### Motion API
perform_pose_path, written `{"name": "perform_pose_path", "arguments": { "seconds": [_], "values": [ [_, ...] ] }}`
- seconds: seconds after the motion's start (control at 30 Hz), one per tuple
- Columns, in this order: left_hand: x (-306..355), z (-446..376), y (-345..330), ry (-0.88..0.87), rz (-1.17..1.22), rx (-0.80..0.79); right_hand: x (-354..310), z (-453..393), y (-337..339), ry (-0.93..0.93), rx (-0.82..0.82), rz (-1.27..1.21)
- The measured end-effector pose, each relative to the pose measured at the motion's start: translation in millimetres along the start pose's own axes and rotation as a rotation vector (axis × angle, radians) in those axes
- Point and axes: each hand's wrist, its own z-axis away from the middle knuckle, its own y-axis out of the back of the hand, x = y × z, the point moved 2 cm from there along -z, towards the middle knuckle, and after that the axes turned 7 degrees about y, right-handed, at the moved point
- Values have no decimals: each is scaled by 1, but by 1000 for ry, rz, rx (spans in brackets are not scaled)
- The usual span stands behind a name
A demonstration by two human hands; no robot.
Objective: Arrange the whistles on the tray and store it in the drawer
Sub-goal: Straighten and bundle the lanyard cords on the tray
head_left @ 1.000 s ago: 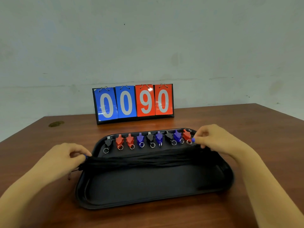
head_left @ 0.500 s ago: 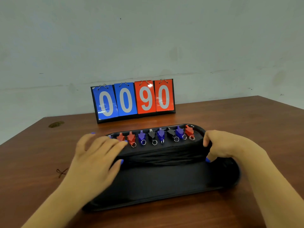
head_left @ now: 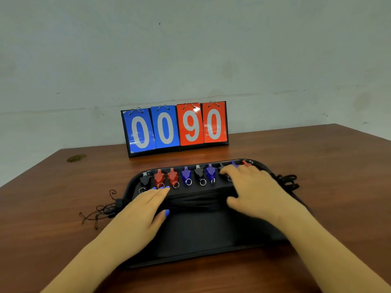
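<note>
Black cords (head_left: 196, 200) are lying bundled across the tray (head_left: 211, 235) on the table (head_left: 338, 166), whistles (head_left: 186, 176) lining its far edge, while the left hand (head_left: 148, 205) and right hand (head_left: 251, 187) are pressing flat, fingers spread, likely tidying; carrying the tray to a drawer, not in view, is waiting.

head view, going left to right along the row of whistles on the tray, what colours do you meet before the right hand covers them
Black whistle → red whistle → second red whistle → blue whistle → second black whistle → second blue whistle. Past that, the right hand covers the rest of the row.
</note>
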Motion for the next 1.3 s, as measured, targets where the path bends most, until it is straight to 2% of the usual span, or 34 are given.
{"name": "perform_pose_path", "arguments": {
  "seconds": [0.07, 0.17, 0.4, 0.57, 0.73, 0.87, 0.93, 1.07, 1.17, 1.3],
  "values": [
    [0, -1, -1, 15, 15, -42, -13, -3, -12, 79, -47, 32],
    [-4, -2, -7, -26, -30, -97, -16, -6, -23, 77, -79, 26],
    [-3, -2, -9, -41, -49, -103, -25, -10, -23, 125, -45, -73],
    [0, -2, -6, -48, -41, -125, -28, -14, -19, 104, 11, -49],
    [3, 1, 0, -68, -11, -101, -29, -19, -19, 96, -47, -28],
    [7, 2, 5, -119, -48, 25, -29, -22, -21, 136, -93, 6],
    [5, 1, 3, -132, -94, 85, -29, -20, -22, 183, -66, 43],
    [-1, -1, -6, -158, -185, 96, -27, -13, -25, 262, 22, 38],
    [-1, 1, -4, -136, -152, 93, -31, -11, -18, 287, 100, -79],
    [7, 1, 2, -76, -120, 47, -37, -7, -12, 248, 23, -440]
  ]
}}
